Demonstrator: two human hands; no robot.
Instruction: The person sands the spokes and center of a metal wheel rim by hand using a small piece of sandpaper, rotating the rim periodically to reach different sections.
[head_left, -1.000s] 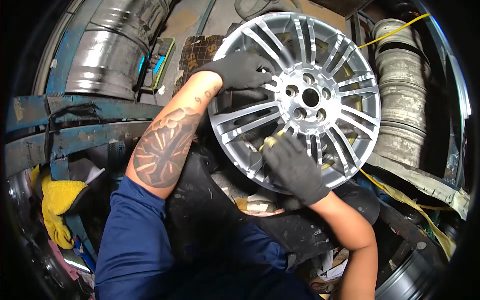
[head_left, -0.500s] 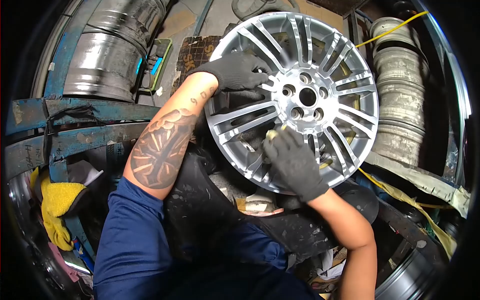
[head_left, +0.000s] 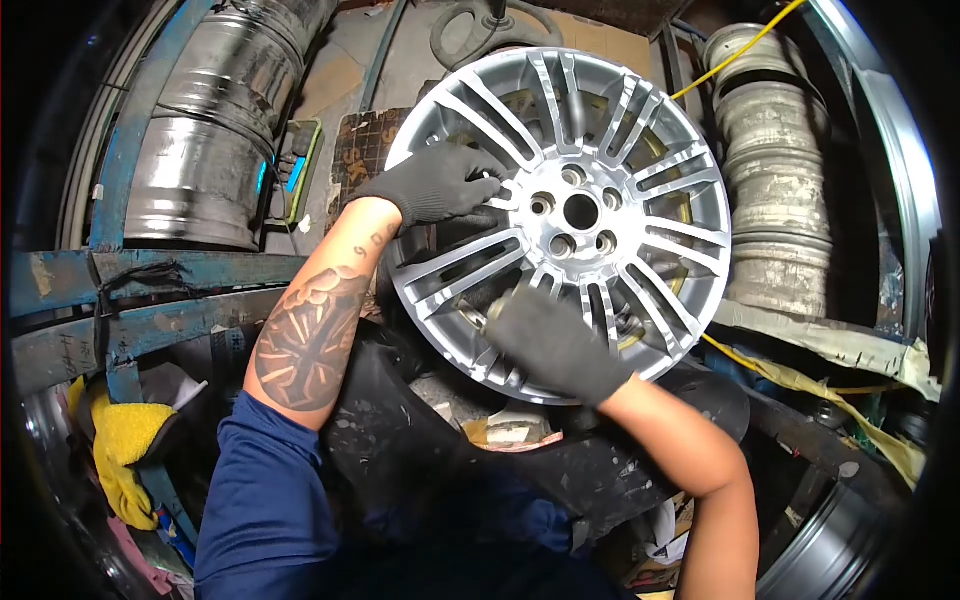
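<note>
A silver alloy wheel rim (head_left: pixel 440 296) with paired spokes and several bolt holes around its hub lies tilted before me. My left hand (head_left: pixel 445 184), in a dark grey glove, has its fingers closed around a spoke at the rim's left side. Over the lower-left spokes is my right hand (head_left: pixel 555 340), gloved alike and blurred by motion. Its fingers are closed, with a small yellowish piece (head_left: pixel 495 309) showing at the fingertips; what exactly it is I cannot make out.
Stacked metal rims stand at the left (head_left: pixel 200 170) and right (head_left: pixel 780 190). Blue metal bars (head_left: pixel 200 275) run along the left. A yellow cloth glove (head_left: pixel 130 440) hangs lower left. A steering wheel (head_left: pixel 475 40) lies behind the rim. A yellow hose (head_left: pixel 740 58) crosses the upper right.
The rim and my left hand appear shifted left and slightly down in view. My right hand has moved left and down across the spokes, still closed.
</note>
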